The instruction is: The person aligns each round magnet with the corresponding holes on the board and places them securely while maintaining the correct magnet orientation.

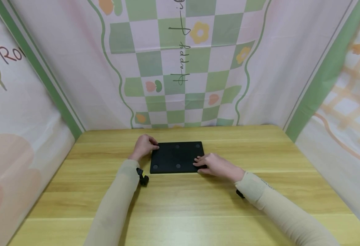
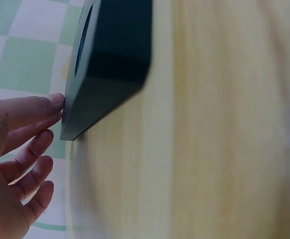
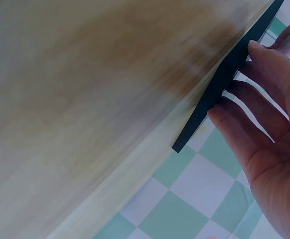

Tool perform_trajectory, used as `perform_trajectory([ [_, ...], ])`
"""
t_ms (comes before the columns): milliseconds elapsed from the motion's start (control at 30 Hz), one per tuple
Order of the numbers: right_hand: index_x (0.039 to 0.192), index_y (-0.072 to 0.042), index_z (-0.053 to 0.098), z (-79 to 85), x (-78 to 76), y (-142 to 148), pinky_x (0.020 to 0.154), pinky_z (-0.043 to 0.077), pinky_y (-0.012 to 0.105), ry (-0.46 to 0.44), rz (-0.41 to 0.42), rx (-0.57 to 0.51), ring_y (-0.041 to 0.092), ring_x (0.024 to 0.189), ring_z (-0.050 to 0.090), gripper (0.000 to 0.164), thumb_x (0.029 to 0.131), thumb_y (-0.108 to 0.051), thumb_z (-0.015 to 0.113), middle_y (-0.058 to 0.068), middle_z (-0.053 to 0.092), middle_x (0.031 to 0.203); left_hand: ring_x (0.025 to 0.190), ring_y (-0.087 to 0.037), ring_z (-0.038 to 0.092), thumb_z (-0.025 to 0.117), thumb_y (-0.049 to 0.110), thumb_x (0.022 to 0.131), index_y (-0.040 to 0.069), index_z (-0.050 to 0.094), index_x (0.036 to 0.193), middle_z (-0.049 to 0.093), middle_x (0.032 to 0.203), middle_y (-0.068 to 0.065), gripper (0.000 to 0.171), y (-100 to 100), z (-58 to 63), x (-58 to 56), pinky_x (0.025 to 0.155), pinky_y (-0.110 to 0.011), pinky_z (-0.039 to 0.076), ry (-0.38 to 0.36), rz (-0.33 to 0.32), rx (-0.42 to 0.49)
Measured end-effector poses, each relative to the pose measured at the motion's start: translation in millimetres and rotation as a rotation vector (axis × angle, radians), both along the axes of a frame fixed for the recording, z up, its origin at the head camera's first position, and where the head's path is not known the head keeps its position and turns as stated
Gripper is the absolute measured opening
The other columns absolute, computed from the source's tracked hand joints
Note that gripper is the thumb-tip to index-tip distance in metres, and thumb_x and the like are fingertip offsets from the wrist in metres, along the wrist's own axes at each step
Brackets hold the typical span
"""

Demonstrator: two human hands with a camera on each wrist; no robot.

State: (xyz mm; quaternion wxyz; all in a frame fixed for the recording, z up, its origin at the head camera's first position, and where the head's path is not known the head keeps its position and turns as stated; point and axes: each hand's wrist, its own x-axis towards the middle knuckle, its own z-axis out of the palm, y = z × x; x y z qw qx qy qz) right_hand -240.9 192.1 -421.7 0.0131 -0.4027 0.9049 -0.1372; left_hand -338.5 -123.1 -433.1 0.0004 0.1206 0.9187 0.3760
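Note:
A thin black rectangular board (image 1: pixel 178 156) lies flat on the wooden table, with several small round dark discs set near its edges. My left hand (image 1: pixel 143 147) is at its far left corner, the thumb and index tips right at the edge. In the left wrist view the other fingers (image 2: pixel 38 172) are loosely bent and apart from the board. Over the board's right end, my right hand (image 1: pixel 217 165) rests its fingertips on the top face, and the thumb lies by the near right corner. The right wrist view shows the fingers (image 3: pixel 264 129) spread and slightly bent against the board.
The light wooden table (image 1: pixel 180 205) extends on all sides of the board. A green-and-white checked cloth (image 1: pixel 195 61) hangs along its far edge, with printed cloth walls (image 1: pixel 336 130) at left and right. Black wrist straps (image 1: pixel 143 177) sit over the beige sleeves.

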Motion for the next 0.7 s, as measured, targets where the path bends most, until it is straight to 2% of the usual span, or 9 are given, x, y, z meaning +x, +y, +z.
perform_trajectory([
  [200, 0.119, -0.008, 0.067, 0.3, 0.0, -1.0, 0.096, 0.05, 0.042, -0.005, -0.004, 0.009, 0.028, 0.12, 0.057, 0.033, 0.089, -0.022, 0.067, 0.014, 0.061, 0.126, 0.082, -0.02, 0.061, 0.077, 0.012, 0.078, 0.006, 0.076, 0.093, 0.072, 0.092, -0.008, 0.016, -1.4, -1.6, -1.6, 0.071, -0.032, 0.052, 0.012, 0.0, -0.009],
  [467, 0.119, -0.007, 0.067, 0.8, 0.2, -1.8, 0.096, 0.049, 0.043, -0.01, -0.01, 0.009, 0.029, 0.121, 0.056, 0.033, 0.089, -0.022, 0.066, 0.015, 0.061, 0.126, 0.095, -0.024, 0.06, 0.078, 0.013, 0.077, 0.009, 0.076, 0.093, 0.069, 0.099, -0.008, 0.017, -4.8, -0.9, -3.1, 0.082, -0.037, 0.051, 0.046, 0.009, -0.071],
  [700, 0.12, -0.008, 0.067, 0.1, 0.5, -0.4, 0.096, 0.049, 0.042, -0.019, -0.016, 0.012, 0.028, 0.121, 0.056, 0.034, 0.089, -0.022, 0.066, 0.014, 0.06, 0.127, 0.096, -0.026, 0.061, 0.077, 0.013, 0.078, 0.008, 0.076, 0.092, 0.069, 0.099, -0.01, 0.015, -8.9, 1.7, 0.8, 0.084, -0.04, 0.051, 0.089, 0.001, -0.092],
])
